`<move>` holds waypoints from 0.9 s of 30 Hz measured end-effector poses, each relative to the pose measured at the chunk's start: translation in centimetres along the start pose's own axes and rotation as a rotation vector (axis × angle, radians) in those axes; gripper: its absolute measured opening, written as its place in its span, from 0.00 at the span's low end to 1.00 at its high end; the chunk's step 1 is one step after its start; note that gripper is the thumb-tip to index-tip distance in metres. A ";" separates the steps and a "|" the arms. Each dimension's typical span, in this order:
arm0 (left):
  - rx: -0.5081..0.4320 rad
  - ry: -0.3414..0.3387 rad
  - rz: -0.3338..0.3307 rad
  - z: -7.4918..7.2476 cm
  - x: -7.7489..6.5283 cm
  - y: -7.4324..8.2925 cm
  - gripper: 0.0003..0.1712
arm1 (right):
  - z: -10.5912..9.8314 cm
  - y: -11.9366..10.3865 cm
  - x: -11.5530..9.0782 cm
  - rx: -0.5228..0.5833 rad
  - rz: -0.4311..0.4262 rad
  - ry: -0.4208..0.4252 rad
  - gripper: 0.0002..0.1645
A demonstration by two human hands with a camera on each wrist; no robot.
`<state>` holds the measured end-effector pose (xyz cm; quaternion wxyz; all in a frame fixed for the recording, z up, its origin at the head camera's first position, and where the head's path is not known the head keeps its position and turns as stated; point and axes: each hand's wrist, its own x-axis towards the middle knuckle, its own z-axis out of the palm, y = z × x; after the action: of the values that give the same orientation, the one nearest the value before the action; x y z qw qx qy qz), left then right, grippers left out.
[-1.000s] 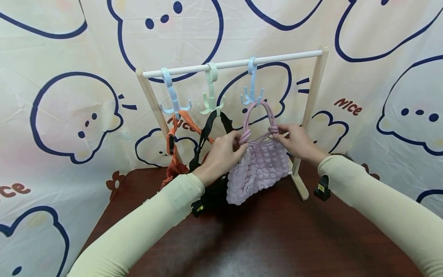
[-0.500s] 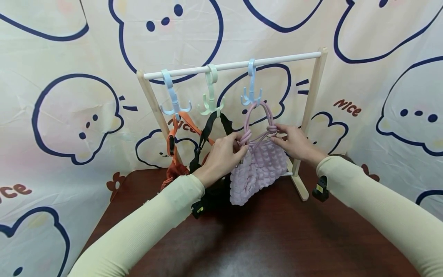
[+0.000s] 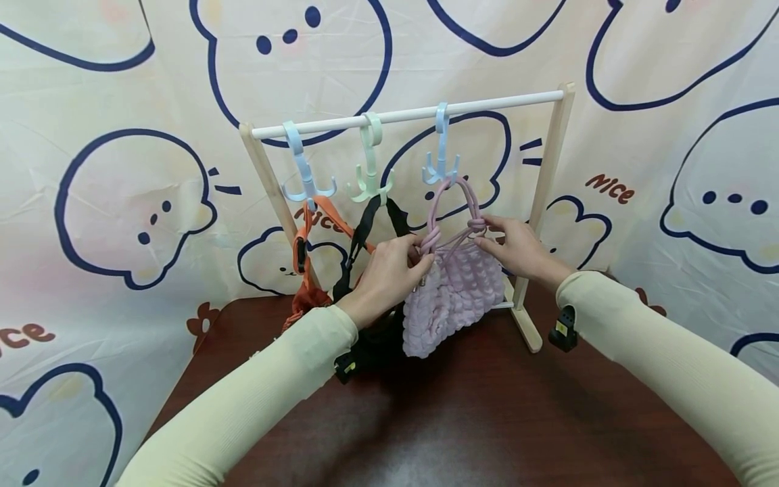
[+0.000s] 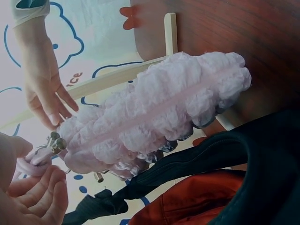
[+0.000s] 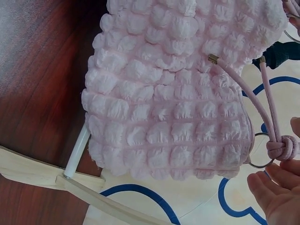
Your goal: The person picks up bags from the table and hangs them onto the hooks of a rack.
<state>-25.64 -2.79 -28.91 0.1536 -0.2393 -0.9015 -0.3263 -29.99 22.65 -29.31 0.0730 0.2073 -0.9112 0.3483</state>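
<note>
A pink puffy handbag (image 3: 453,291) hangs by its pink cord handle (image 3: 433,203) from the right blue hook (image 3: 441,159). My left hand (image 3: 389,274) grips the handle's left knot; in the left wrist view its thumb and fingers (image 4: 44,194) close around the cord. At the right knot (image 5: 282,148), my right hand (image 3: 517,250) pinches the handle between thumb and fingers. A metal ring (image 5: 262,161) joins that knot to the bag's top edge. Loose cord ends with metal tips hang against the bag's front.
A wooden rack with a white bar (image 3: 493,103) stands on the dark brown table (image 3: 462,419). Left of the handbag, a black strap (image 3: 364,226) hangs from the green hook (image 3: 369,169), and an orange strap (image 3: 331,211) from the left blue hook (image 3: 302,166). A patterned cloth (image 3: 109,352) hangs behind.
My right hand and the right knot have shifted slightly left. The handbag's right side has swung a little left too, showing more of the rack's lower white bar. The left hand keeps its place.
</note>
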 end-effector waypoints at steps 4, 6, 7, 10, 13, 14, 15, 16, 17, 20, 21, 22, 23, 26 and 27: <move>0.004 0.000 0.006 -0.1 0.0 0.0 0.13 | 0.0 -0.2 0.0 0.003 0.008 0.002 0.33; 0.006 -0.001 0.009 -0.1 0.0 0.0 0.13 | 0.0 -0.2 0.0 0.002 0.012 0.004 0.33; 0.007 -0.002 0.011 -0.1 0.0 0.0 0.13 | 0.0 -0.3 0.0 0.002 0.015 0.004 0.34; 0.007 -0.001 0.013 -0.1 0.0 0.0 0.12 | 0.0 -0.3 0.0 -0.003 0.017 0.008 0.34; 0.008 0.000 0.013 -0.1 0.0 -0.1 0.11 | 0.0 -0.4 0.0 -0.008 0.019 0.009 0.34; 0.007 0.000 0.012 -0.1 0.0 -0.1 0.11 | 0.0 -0.4 0.0 -0.009 0.020 0.009 0.34; 0.007 0.000 0.013 -0.1 0.0 -0.1 0.11 | 0.0 -0.4 0.0 -0.009 0.020 0.009 0.34; 0.007 0.000 0.014 -0.1 0.0 0.0 0.11 | 0.0 -0.4 0.0 -0.009 0.021 0.009 0.34; 0.008 -0.001 0.014 -0.1 0.0 0.0 0.11 | 0.0 -0.4 0.0 -0.009 0.021 0.010 0.34; 0.012 0.004 0.012 -0.2 0.0 -0.1 0.11 | 0.0 -0.3 0.0 -0.009 0.021 0.014 0.34; 0.014 0.007 0.011 -0.2 0.0 -0.1 0.10 | 0.0 -0.3 0.0 -0.012 0.022 0.015 0.35; 0.016 0.009 0.010 -0.2 -0.1 -0.1 0.10 | 0.0 -0.3 0.0 -0.013 0.023 0.016 0.35; 0.017 0.011 0.009 -0.2 -0.1 -0.1 0.10 | 0.0 -0.3 0.0 -0.015 0.026 0.016 0.35; 0.020 0.012 0.011 -0.2 -0.2 -0.1 0.11 | 0.0 -0.3 -0.1 -0.018 0.035 0.013 0.37; 0.019 0.011 0.012 -0.2 -0.2 -0.2 0.12 | 0.0 -0.3 -0.1 -0.018 0.038 0.012 0.37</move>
<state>-25.51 -3.09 -28.95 0.1626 -0.2415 -0.9022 -0.3183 -29.73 22.50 -29.18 0.0738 0.1873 -0.9177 0.3424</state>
